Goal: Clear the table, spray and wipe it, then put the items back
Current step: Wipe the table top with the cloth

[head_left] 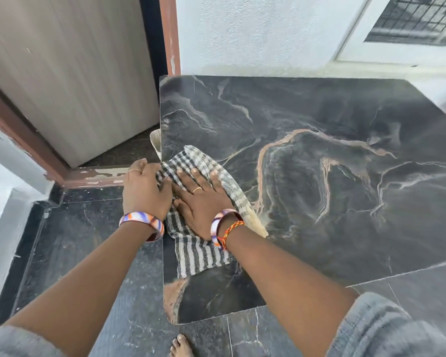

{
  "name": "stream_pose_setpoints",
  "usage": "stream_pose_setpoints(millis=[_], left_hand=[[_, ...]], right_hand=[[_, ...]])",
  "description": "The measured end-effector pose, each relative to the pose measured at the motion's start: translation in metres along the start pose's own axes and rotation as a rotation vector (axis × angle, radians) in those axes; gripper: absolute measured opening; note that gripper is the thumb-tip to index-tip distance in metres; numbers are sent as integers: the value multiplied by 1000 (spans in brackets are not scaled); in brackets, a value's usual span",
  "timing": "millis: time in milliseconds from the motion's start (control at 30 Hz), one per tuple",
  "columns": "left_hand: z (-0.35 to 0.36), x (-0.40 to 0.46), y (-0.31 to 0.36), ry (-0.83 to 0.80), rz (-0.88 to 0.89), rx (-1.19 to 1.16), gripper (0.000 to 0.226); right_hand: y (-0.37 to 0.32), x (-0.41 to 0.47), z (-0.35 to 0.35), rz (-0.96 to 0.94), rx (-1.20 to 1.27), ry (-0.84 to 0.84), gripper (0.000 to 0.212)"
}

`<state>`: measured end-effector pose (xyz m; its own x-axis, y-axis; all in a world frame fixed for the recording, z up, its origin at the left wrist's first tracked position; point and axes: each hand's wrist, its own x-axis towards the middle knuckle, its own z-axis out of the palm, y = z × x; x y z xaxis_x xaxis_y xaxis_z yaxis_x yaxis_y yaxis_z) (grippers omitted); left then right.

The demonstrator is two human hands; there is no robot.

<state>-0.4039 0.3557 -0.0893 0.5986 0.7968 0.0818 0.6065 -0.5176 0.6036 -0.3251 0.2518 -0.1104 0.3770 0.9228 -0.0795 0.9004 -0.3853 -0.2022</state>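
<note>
A black-and-white checked cloth (204, 256) lies bunched at the left edge of the dark marble-patterned table (319, 176). My right hand (202, 199) presses flat on the cloth, fingers spread toward the far left. My left hand (146, 191) rests at the table's left edge, its fingers curled over the cloth's left side. Both wrists wear striped bangles. The rest of the tabletop carries no items.
A wooden door (70, 81) with a brown frame stands to the left. A white wall (255, 32) and a barred window (420, 19) are behind the table. The floor (88, 240) is dark tile; a bare foot (182, 346) shows at the bottom.
</note>
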Motion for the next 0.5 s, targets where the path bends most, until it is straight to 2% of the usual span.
stream_pose_setpoints(millis=[200, 500], left_hand=[[29, -42, 51, -74, 106, 87, 38], [116, -127, 175, -189, 263, 105, 33]], right_hand=[[47, -67, -1, 157, 13, 55, 49], [200, -206, -18, 518, 50, 130, 50]])
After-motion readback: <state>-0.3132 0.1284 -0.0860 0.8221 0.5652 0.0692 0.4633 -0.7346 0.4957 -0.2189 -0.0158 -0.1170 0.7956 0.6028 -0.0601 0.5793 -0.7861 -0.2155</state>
